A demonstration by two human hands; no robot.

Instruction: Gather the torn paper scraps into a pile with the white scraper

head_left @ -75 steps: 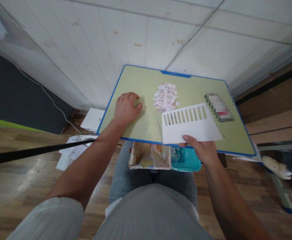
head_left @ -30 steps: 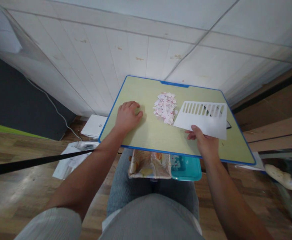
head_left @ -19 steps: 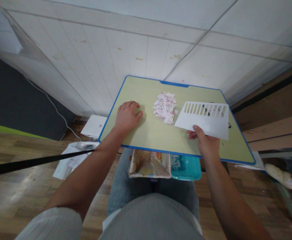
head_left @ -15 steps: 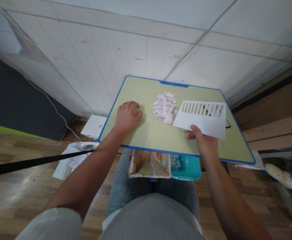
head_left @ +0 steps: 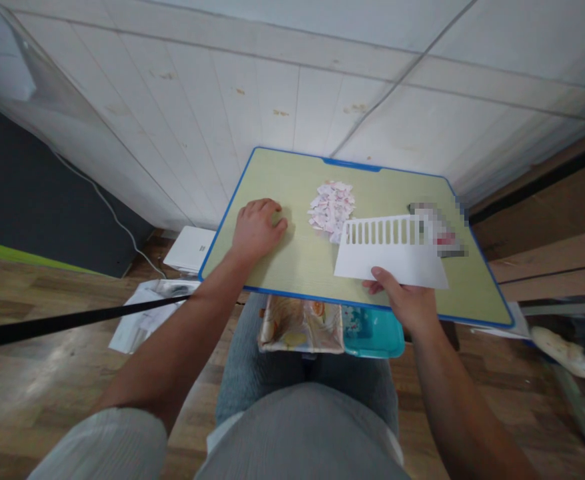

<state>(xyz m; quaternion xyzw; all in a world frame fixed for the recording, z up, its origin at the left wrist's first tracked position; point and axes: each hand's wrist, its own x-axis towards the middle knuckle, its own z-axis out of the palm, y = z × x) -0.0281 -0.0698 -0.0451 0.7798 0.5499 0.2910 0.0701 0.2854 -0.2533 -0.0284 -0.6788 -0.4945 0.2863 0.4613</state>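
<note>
Right hand (head_left: 412,303), fingers pinching 1 white slotted sheet (head_left: 389,262), seemingly plastic; left hand (head_left: 258,227), thumb spread from curved fingers, on blue-rimmed surface (head_left: 292,267); 1 heap of ragged paper scraps (head_left: 331,205).

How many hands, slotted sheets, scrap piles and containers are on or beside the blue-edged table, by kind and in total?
Hands: 2 (left hand, right hand)
Slotted sheet: 1
Scrap pile: 1
Containers: 2 (patterned container, teal container)
Total: 6

two hands (head_left: 258,228), one slotted white sheet (head_left: 392,260), one paper-scrap pile (head_left: 331,205) — one table (head_left: 292,273), two containers (head_left: 379,328).
</note>
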